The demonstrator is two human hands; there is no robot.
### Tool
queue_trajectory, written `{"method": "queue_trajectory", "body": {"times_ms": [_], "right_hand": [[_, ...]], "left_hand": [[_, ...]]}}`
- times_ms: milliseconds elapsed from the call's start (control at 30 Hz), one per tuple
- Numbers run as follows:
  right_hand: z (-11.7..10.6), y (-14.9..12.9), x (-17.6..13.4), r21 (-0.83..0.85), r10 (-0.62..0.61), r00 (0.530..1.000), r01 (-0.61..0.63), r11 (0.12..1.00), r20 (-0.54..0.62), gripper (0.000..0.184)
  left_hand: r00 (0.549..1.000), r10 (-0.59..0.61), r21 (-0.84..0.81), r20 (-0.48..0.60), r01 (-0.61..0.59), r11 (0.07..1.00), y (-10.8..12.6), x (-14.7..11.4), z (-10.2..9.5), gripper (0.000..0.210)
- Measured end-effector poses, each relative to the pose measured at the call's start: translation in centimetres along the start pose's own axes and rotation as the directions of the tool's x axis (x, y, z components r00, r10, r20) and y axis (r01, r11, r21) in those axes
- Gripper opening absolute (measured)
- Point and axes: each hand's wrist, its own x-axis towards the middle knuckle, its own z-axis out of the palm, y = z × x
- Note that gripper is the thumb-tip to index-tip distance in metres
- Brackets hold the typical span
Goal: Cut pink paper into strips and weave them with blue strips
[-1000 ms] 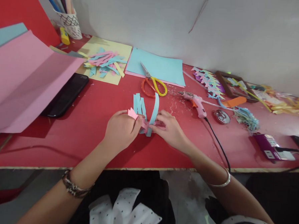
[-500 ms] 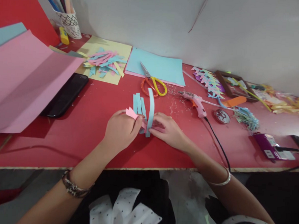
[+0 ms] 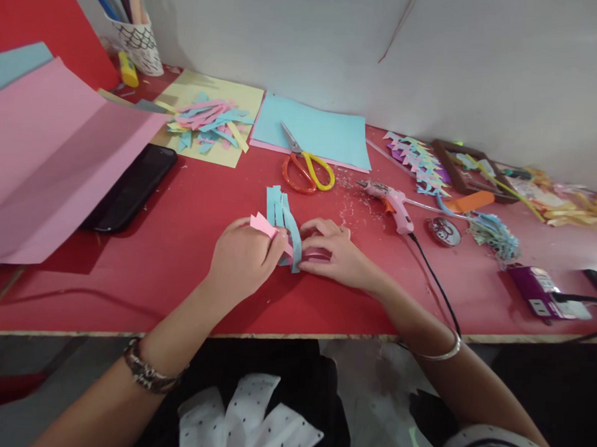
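My left hand (image 3: 244,257) is closed on a pink paper strip (image 3: 263,225), whose end sticks up past the fingers. Under and beyond that hand lie light blue paper strips (image 3: 274,205), cut side by side. One blue strip (image 3: 296,240) curves over to the left between my two hands. Beside it, my right hand (image 3: 330,252) has its fingers bent and apart, the tips at the strip's right edge. Some pink paper (image 3: 317,254) shows in the gap between thumb and fingers. Where the strips meet is partly hidden by my left hand.
Scissors (image 3: 306,164) lie behind the hands, touching the blue sheets (image 3: 318,131). A pink glue gun (image 3: 392,205) with its cord rests to the right. Cut strips (image 3: 211,122) are heaped on yellow paper. A phone (image 3: 130,191) lies at left, partly under pink paper (image 3: 46,170).
The blue strip that stood up between my hands has bent down to the left. My right hand's fingers have spread a little; my left hand has stayed nearly still.
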Motion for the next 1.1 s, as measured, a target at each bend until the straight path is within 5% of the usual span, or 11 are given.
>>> {"method": "queue_trajectory", "body": {"times_ms": [233,767,900,1100], "right_hand": [[0.4,0.0,0.3,0.135,0.080,0.993,-0.067,0.989,-0.090,0.008],[0.8,-1.3,0.5,-0.074,0.130,0.980,-0.143,0.987,-0.151,0.008],[0.3,-0.6,0.0,-0.059,0.011,0.990,-0.019,0.998,-0.141,0.007],[-0.8,0.6,-0.3,-0.068,-0.123,0.991,0.126,0.990,0.052,0.014]], "left_hand": [[1.000,-0.017,0.008,0.000,0.017,1.000,0.0,-0.1,0.0,0.051],[1.000,-0.001,-0.110,0.013,0.003,0.994,-0.2,-0.2,0.1,0.051],[0.997,0.014,-0.164,0.072,-0.002,0.987,-0.1,-0.3,0.0,0.046],[0.986,0.048,-0.139,0.161,-0.026,0.990,-0.2,-0.3,-0.6,0.032]]}}
